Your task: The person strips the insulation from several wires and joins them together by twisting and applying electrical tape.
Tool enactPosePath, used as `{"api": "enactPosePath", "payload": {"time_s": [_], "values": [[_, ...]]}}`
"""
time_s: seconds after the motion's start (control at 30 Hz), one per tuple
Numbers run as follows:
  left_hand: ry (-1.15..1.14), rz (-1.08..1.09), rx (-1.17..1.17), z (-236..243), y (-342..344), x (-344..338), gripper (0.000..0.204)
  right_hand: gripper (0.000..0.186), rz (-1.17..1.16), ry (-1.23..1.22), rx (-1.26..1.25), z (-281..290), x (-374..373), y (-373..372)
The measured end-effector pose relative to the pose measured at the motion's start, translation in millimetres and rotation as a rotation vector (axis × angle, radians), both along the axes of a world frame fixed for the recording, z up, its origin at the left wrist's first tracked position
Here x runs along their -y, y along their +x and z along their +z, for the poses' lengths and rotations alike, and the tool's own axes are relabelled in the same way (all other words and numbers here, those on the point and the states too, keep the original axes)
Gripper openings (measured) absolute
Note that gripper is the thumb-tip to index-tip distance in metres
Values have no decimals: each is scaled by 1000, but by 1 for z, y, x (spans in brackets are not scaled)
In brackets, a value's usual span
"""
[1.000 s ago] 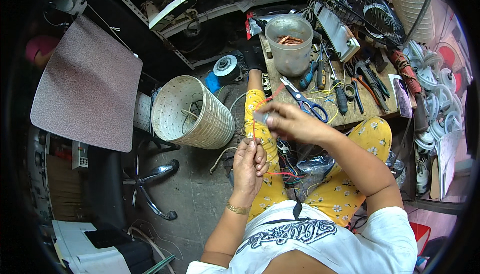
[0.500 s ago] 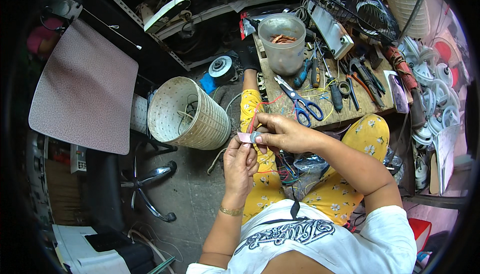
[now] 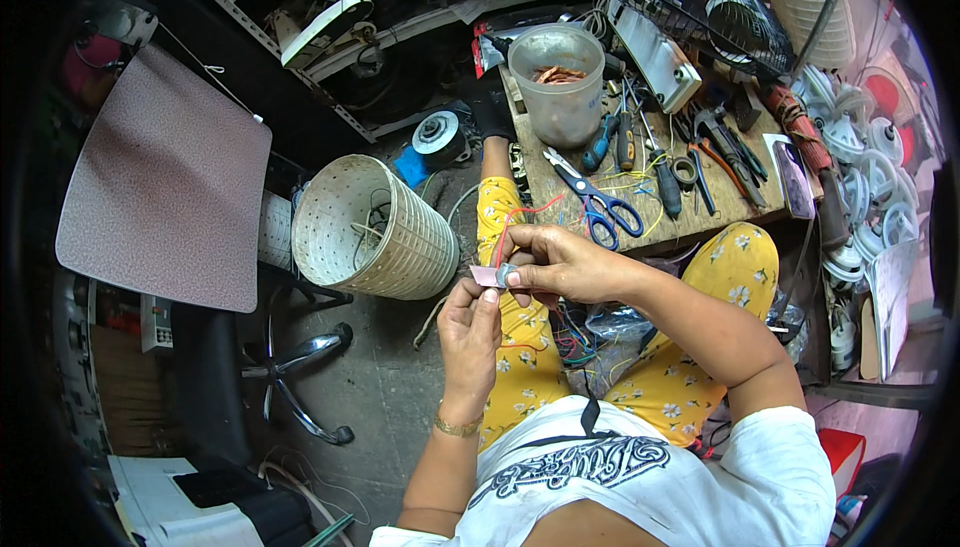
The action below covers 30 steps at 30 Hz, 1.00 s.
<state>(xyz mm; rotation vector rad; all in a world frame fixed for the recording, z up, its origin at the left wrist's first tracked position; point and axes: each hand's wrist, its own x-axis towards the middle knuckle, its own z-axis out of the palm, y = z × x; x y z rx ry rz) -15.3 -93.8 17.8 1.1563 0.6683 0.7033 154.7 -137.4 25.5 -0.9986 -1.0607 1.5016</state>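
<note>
In front of my lap my two hands meet at a small flat pinkish strip [image 3: 483,275] with a grey piece [image 3: 504,273] at its right end. What exactly this is I cannot make out. My left hand [image 3: 470,332] is closed, its thumb and fingertips pinching the strip from below. From the right, my right hand [image 3: 560,262] grips the grey end between thumb and fingers. A thin red wire [image 3: 510,217] rises from the right fingers and bends toward the table; its lower end is hidden in the grip.
Blue-handled scissors [image 3: 597,207], screwdrivers [image 3: 627,142] and pliers [image 3: 733,152] lie on the wooden table [image 3: 550,187]. A plastic bucket [image 3: 558,97] there holds copper-coloured pieces. At left stand a whitish bin [image 3: 420,237] and an office chair [image 3: 165,187]. Loose wires [image 3: 580,337] lie between my legs.
The left fingers have shifted slightly, with the thumb more upright against the strip. The strip has moved a little to the left. The right hand keeps its grip; the whole view has shifted slightly.
</note>
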Motion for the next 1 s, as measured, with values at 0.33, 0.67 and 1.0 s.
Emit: {"api": "enactPosePath", "payload": {"time_s": [0.33,0.67,1.0], "values": [[-26,3,54,-6,-9,3,9,16,13,-4,-37,-8,-2,-3],[-294,-88,75,-2,-21,4,14,14,-15,17,-42,-12,-4,-2],[-434,-71,85,-16,-29,12,16,36,-29,-136,-112,-10,-2,11]]}}
